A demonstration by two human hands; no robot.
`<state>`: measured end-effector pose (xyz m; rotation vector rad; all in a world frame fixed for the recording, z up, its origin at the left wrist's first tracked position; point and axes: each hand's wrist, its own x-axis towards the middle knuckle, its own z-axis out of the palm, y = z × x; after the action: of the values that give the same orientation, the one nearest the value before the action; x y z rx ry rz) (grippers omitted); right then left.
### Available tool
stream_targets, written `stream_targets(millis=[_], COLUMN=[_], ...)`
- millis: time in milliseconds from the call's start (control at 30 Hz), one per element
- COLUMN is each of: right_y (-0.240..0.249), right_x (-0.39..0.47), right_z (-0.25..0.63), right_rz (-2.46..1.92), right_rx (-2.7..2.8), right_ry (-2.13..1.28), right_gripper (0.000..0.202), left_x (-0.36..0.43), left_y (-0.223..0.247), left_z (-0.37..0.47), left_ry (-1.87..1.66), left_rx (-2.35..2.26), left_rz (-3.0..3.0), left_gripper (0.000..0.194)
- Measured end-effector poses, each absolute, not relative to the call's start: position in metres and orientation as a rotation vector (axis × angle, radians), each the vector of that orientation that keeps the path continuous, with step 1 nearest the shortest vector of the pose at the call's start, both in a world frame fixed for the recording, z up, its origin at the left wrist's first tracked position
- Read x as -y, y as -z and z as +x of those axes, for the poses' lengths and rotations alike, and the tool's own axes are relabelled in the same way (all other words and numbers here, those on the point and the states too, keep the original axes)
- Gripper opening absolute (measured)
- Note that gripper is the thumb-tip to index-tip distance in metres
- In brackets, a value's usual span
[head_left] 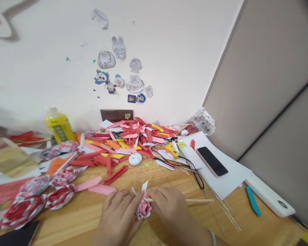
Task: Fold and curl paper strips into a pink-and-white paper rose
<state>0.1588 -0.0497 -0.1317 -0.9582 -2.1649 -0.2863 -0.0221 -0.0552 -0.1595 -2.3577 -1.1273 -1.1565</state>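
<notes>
A small pink and white folded-paper flower [144,207] is held between both hands near the table's front edge. My left hand [120,212] wraps its fingers round the flower's left side, near white paper tips that stick up. With its fingers closed, my right hand [168,205] grips a thin wooden stick [199,200], whose one end reaches the flower and whose other end points right. The fingertips of the right hand are partly hidden.
Folded red, pink and yellow paper strips [138,136] pile along the wall. Finished paper flowers [60,197] lie left, by a yellow bottle [59,125]. A yellow glue gun [171,149], phone [212,161], thin wires [223,205] and teal cutter [253,201] are right.
</notes>
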Motion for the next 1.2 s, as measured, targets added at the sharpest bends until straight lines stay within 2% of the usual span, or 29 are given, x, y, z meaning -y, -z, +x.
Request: stream_targets(millis=[433, 900, 1200], right_y=[0.1390, 0.1406, 0.1406], right_x=[0.0475, 0.0477, 0.0479], right_z=[0.1587, 0.1579, 0.1572], right_rz=[-0.957, -0.959, -0.948], right_rx=[2.154, 2.144, 2.145], right_ry=[0.380, 0.355, 0.324], right_gripper=[0.031, 0.037, 0.034], left_x=[0.0545, 0.0539, 0.0548], left_y=[0.1622, 0.1642, 0.1625], left_z=[-0.0233, -0.0237, -0.0234], left_ry=[1.183, 1.156, 1.185], left_rx=[1.128, 1.130, 1.144], left_rz=[-2.369, -2.380, -2.394], left_gripper=[0.026, 0.027, 0.029])
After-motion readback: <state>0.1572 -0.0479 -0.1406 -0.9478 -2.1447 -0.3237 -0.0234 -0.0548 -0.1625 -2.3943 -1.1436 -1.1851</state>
